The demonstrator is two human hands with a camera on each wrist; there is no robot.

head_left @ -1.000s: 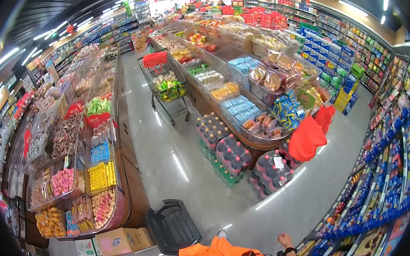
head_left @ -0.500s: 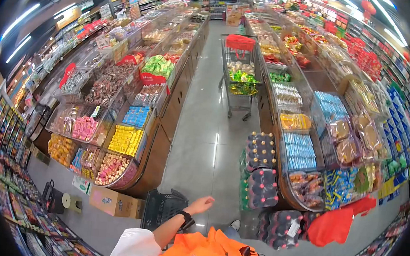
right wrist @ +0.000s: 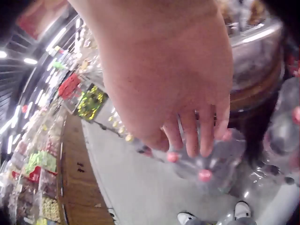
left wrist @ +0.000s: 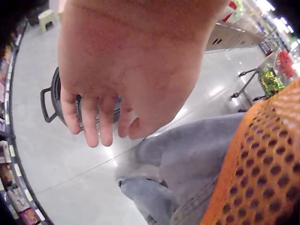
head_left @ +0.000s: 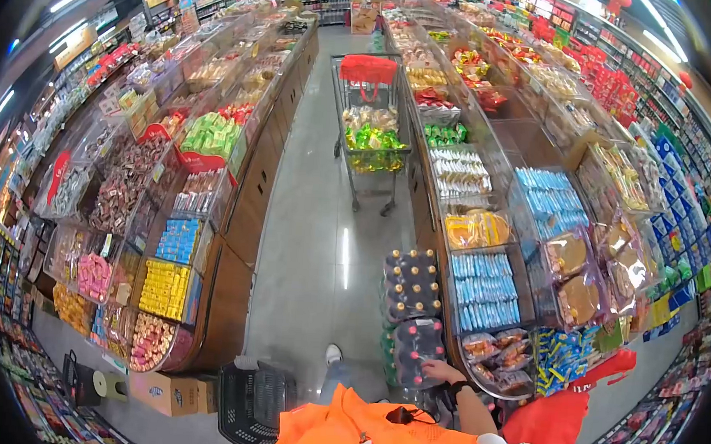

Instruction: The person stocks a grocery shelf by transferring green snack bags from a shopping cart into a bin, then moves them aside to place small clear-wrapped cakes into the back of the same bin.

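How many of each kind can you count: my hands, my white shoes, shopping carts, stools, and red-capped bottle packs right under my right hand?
Hands: 2, left hand and right hand
White shoes: 2
Shopping cart: 1
Stool: 1
Red-capped bottle pack under the right hand: 1
Total: 7

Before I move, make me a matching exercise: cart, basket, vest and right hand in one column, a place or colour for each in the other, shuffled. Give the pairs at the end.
1. cart
2. basket
3. vest
4. right hand

A. orange
B. at the pink-capped bottles
C. between the two counters
D. black, beside the cardboard boxes

Pairs: 1-C, 2-D, 3-A, 4-B
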